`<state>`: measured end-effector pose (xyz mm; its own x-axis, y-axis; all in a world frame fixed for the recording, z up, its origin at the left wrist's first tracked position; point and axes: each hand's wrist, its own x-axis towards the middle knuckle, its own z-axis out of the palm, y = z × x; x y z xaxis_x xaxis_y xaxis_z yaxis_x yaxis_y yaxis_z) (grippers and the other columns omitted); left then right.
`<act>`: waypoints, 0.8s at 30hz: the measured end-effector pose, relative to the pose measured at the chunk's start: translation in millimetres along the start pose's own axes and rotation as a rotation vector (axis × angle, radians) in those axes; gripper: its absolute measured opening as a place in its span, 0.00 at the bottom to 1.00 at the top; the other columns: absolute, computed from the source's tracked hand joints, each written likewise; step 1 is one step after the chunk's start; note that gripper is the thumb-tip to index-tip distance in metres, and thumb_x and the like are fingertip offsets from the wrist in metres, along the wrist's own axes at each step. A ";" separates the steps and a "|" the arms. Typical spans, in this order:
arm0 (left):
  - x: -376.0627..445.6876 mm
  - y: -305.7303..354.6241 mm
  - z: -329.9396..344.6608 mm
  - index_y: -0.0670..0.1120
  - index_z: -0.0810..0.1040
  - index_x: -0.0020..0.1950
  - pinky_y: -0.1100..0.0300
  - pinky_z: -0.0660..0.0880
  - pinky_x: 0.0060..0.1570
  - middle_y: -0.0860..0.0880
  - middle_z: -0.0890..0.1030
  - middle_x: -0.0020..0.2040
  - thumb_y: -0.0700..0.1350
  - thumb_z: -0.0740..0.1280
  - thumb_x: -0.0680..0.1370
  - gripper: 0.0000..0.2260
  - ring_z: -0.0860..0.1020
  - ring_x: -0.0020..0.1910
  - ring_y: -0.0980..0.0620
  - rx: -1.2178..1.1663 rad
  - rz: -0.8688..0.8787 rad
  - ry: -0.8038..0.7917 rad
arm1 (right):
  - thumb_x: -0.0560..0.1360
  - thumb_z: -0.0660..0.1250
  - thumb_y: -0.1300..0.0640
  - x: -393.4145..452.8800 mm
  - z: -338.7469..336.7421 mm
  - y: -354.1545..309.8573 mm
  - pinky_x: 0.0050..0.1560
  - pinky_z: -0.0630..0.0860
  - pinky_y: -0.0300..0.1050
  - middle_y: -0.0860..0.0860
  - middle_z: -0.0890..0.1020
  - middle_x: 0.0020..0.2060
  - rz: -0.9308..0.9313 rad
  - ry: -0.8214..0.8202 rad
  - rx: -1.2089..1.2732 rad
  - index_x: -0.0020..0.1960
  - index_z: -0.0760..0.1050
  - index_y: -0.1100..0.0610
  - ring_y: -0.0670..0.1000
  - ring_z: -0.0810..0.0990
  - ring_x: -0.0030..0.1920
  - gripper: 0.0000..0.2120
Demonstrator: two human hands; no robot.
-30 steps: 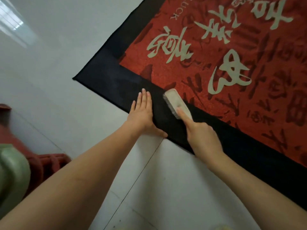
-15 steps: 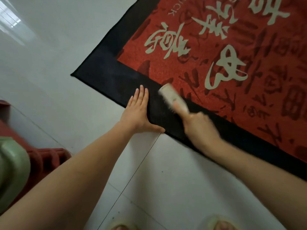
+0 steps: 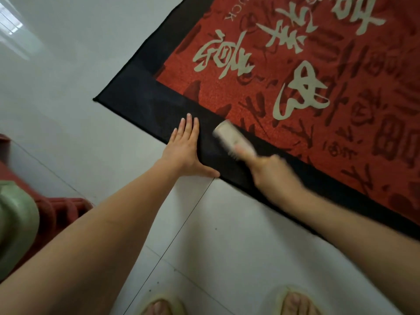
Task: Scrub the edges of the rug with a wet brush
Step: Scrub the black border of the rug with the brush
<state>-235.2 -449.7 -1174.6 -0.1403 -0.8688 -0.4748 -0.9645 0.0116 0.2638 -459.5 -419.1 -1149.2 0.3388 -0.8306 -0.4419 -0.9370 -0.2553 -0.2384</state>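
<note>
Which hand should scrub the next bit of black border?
The right hand, probably: it grips the brush, which lies on the rug border. The left hand lies flat, pressing the rug edge down.

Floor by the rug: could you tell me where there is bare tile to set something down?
Bare white floor lies left of the rug corner, and between the forearms, from the rug's black border to the slippers. Crowded: the left hand and the brush on the border, and the red object at far left.
</note>
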 end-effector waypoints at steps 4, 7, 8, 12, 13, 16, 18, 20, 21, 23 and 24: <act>-0.4 0.0 1.0 0.45 0.31 0.78 0.52 0.37 0.76 0.47 0.30 0.78 0.73 0.74 0.58 0.69 0.32 0.77 0.49 0.001 -0.007 -0.011 | 0.79 0.56 0.56 -6.7 3.0 3.4 0.44 0.75 0.52 0.60 0.80 0.44 -0.139 -0.062 -0.072 0.73 0.43 0.28 0.62 0.80 0.46 0.34; 1.1 2.7 -2.4 0.44 0.31 0.78 0.51 0.37 0.76 0.46 0.30 0.78 0.72 0.74 0.58 0.69 0.32 0.77 0.48 0.021 -0.017 -0.024 | 0.80 0.55 0.57 4.4 -11.3 7.5 0.48 0.75 0.56 0.63 0.80 0.47 0.043 0.045 0.015 0.74 0.50 0.30 0.66 0.79 0.48 0.31; 0.4 3.4 -2.3 0.44 0.31 0.78 0.51 0.38 0.76 0.46 0.30 0.78 0.72 0.74 0.58 0.69 0.32 0.77 0.47 0.023 -0.019 -0.030 | 0.80 0.56 0.57 -3.2 -4.8 -5.6 0.49 0.74 0.56 0.62 0.80 0.48 -0.018 -0.014 0.028 0.74 0.48 0.30 0.65 0.79 0.49 0.32; 1.6 2.6 -0.9 0.44 0.31 0.78 0.51 0.37 0.76 0.46 0.30 0.77 0.72 0.74 0.58 0.69 0.32 0.77 0.48 0.016 -0.022 -0.024 | 0.79 0.54 0.59 -1.5 -12.8 5.9 0.47 0.73 0.52 0.59 0.79 0.48 -0.125 -0.045 -0.145 0.74 0.44 0.30 0.63 0.79 0.49 0.34; 3.1 2.7 -2.4 0.44 0.30 0.78 0.51 0.37 0.76 0.46 0.30 0.77 0.72 0.74 0.58 0.69 0.31 0.77 0.48 0.020 -0.024 -0.023 | 0.79 0.54 0.60 7.6 -23.3 11.3 0.47 0.73 0.53 0.60 0.79 0.48 -0.028 0.012 -0.114 0.74 0.46 0.31 0.63 0.79 0.49 0.34; 1.2 3.5 -0.8 0.44 0.30 0.78 0.50 0.37 0.76 0.45 0.29 0.77 0.71 0.74 0.59 0.69 0.31 0.77 0.48 0.028 -0.029 -0.043 | 0.80 0.55 0.57 -16.8 -6.9 -14.8 0.49 0.74 0.53 0.60 0.79 0.49 -0.031 -0.059 -0.024 0.75 0.44 0.31 0.63 0.79 0.49 0.33; 1.3 2.8 0.2 0.44 0.29 0.77 0.50 0.36 0.76 0.45 0.28 0.77 0.71 0.74 0.59 0.69 0.30 0.76 0.47 0.044 -0.017 -0.044 | 0.80 0.56 0.54 -37.1 4.1 -30.8 0.49 0.73 0.52 0.58 0.79 0.49 -0.146 -0.163 -0.014 0.74 0.41 0.31 0.61 0.79 0.50 0.34; 0.9 3.1 -1.2 0.43 0.29 0.77 0.50 0.36 0.76 0.45 0.28 0.77 0.72 0.75 0.56 0.71 0.30 0.76 0.48 0.039 -0.021 -0.045 | 0.80 0.56 0.55 -11.9 -6.2 -27.0 0.46 0.71 0.51 0.58 0.78 0.50 -0.086 -0.051 -0.008 0.75 0.48 0.33 0.62 0.78 0.51 0.31; 0.0 3.7 -0.6 0.43 0.30 0.77 0.50 0.36 0.76 0.45 0.28 0.77 0.72 0.75 0.56 0.72 0.29 0.76 0.48 0.029 -0.032 -0.043 | 0.80 0.56 0.57 7.5 -8.3 -28.3 0.46 0.71 0.52 0.58 0.78 0.50 -0.019 -0.007 0.071 0.75 0.52 0.34 0.64 0.78 0.51 0.29; 1.8 6.1 -2.5 0.42 0.29 0.77 0.50 0.35 0.76 0.46 0.28 0.77 0.72 0.76 0.55 0.73 0.29 0.76 0.48 0.002 -0.045 -0.062 | 0.81 0.55 0.58 20.9 -3.8 -45.1 0.48 0.73 0.53 0.60 0.80 0.51 0.039 0.064 0.263 0.75 0.57 0.37 0.64 0.78 0.51 0.26; 2.4 6.1 -2.9 0.42 0.29 0.77 0.50 0.35 0.76 0.46 0.28 0.77 0.72 0.76 0.54 0.73 0.29 0.76 0.48 0.002 -0.045 -0.075 | 0.81 0.55 0.57 12.5 4.8 -52.3 0.50 0.74 0.54 0.61 0.80 0.50 0.036 0.060 0.316 0.75 0.56 0.37 0.64 0.78 0.51 0.26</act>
<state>-240.8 -453.2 -1171.7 -0.1129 -0.8290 -0.5478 -0.9707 -0.0258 0.2390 -405.9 -413.7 -1146.3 0.2917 -0.8665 -0.4050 -0.8722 -0.0672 -0.4844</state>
